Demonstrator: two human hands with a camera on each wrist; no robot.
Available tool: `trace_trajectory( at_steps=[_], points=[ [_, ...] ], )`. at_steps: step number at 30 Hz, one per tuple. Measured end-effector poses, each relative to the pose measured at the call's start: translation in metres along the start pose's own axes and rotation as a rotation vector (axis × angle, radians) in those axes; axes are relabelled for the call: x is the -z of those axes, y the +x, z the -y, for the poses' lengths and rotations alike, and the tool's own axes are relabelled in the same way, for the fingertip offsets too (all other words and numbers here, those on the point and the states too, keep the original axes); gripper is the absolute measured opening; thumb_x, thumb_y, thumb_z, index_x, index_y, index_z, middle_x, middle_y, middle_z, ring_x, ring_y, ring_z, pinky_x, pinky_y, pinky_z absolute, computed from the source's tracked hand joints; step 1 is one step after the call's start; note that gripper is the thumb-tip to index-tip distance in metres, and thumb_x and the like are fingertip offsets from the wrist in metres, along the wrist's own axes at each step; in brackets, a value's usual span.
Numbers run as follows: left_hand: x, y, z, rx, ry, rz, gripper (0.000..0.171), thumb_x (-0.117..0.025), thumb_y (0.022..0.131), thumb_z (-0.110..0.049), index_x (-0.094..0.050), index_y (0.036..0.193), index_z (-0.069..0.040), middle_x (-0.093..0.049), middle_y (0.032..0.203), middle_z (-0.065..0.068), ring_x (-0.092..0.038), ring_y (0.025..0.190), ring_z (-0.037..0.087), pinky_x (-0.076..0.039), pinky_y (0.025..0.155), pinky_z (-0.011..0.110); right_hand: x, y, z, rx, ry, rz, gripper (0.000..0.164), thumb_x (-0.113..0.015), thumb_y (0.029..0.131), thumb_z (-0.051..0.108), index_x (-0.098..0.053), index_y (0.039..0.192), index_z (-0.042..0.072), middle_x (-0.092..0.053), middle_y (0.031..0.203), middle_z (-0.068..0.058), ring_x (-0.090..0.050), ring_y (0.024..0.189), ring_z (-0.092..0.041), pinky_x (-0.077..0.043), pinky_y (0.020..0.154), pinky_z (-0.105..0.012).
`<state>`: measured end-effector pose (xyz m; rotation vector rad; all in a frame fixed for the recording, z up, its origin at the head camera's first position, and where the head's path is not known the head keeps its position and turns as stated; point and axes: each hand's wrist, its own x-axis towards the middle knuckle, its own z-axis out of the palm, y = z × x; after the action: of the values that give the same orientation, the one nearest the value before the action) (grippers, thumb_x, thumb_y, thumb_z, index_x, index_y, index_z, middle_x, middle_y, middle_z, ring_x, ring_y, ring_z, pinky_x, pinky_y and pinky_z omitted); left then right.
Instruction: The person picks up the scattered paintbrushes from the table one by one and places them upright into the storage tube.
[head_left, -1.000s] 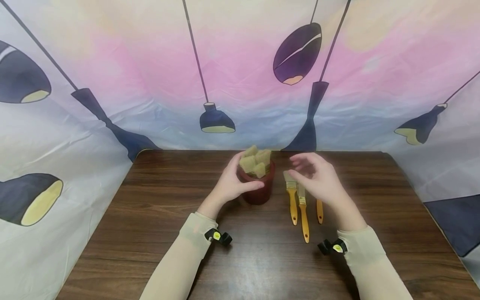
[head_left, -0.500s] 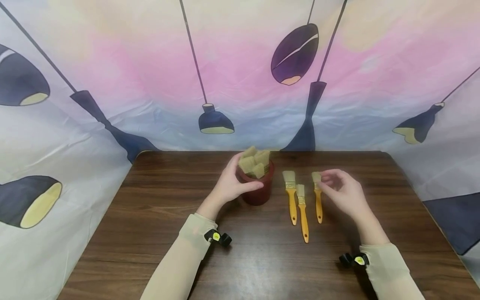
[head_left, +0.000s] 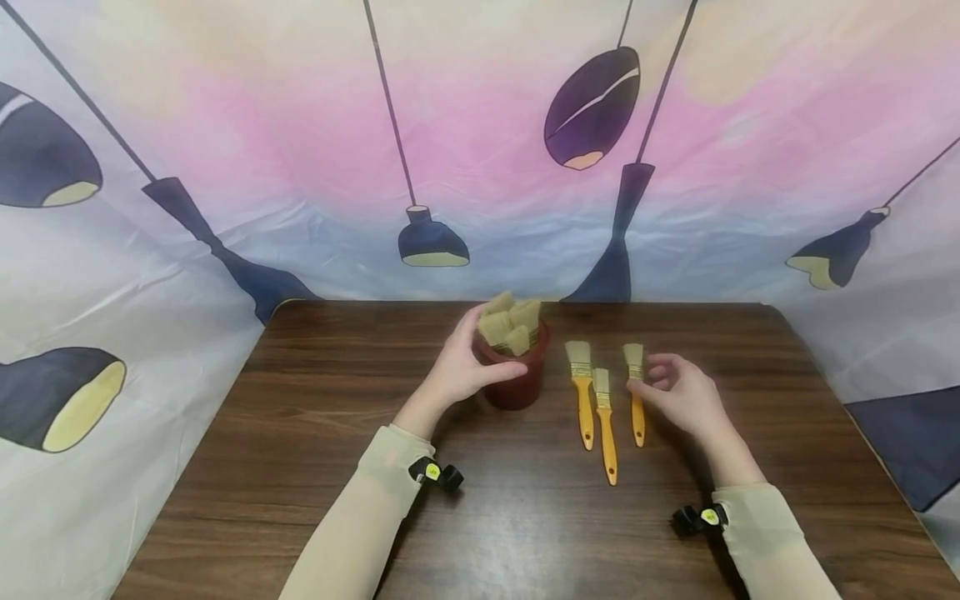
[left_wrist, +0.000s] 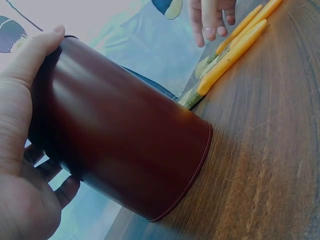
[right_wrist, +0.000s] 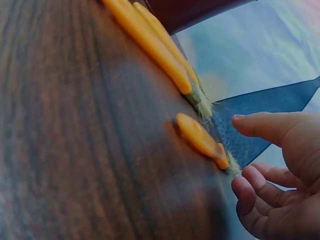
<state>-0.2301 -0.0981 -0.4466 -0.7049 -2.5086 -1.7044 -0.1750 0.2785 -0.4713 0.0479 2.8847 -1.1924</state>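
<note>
My left hand [head_left: 453,362] grips a dark red cup [head_left: 517,388], its thumb across the near side and its fingers around the far side. Several paintbrushes [head_left: 508,323] stand in the cup with pale bristles up; their handles are hidden inside. In the left wrist view the cup [left_wrist: 120,132] rests on the table. My right hand [head_left: 686,396] hovers at the right side of the rightmost paintbrush [head_left: 637,421]. Thumb and fingers are apart around its ferrule, and the right wrist view shows nothing held in the hand [right_wrist: 280,175].
Two more yellow-handled paintbrushes, a wide one [head_left: 582,400] and a narrower one [head_left: 607,437], lie between cup and right hand, bristles pointing away. The dark wooden table [head_left: 300,467] ends at a printed cloth backdrop [head_left: 480,125] with lamp pictures.
My right hand has moved right from above the brushes to the rightmost paintbrush, then slightly toward me along it. The left hand and cup stay put.
</note>
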Motion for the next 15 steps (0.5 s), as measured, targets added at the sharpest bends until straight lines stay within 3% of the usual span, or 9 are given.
trace_trajectory(
  at_steps=[9,15],
  points=[
    [0.000,0.001,0.000,-0.003,0.010,-0.007,0.104,-0.097,0.080,-0.038,-0.040,0.167,-0.038,-0.043,0.168,-0.007,-0.042,0.153,0.020,-0.034,0.124,0.062,-0.003,0.003,-0.007,-0.023,-0.023,0.064,0.084,-0.086,0.093,0.050,-0.058,0.150,-0.004,-0.070,0.132,-0.025,-0.068,0.114,-0.040,-0.058,0.092,-0.058],
    [-0.001,0.001,-0.002,-0.001,0.007,-0.007,0.104,-0.097,0.080,-0.038,-0.040,0.167,-0.039,-0.044,0.167,-0.007,-0.043,0.152,0.020,-0.034,0.124,0.063,0.000,0.004,-0.011,-0.021,-0.092,0.061,0.067,-0.087,0.094,0.039,-0.067,0.138,-0.008,-0.076,0.118,-0.020,-0.074,0.101,-0.033,-0.061,0.084,-0.049]
  ],
)
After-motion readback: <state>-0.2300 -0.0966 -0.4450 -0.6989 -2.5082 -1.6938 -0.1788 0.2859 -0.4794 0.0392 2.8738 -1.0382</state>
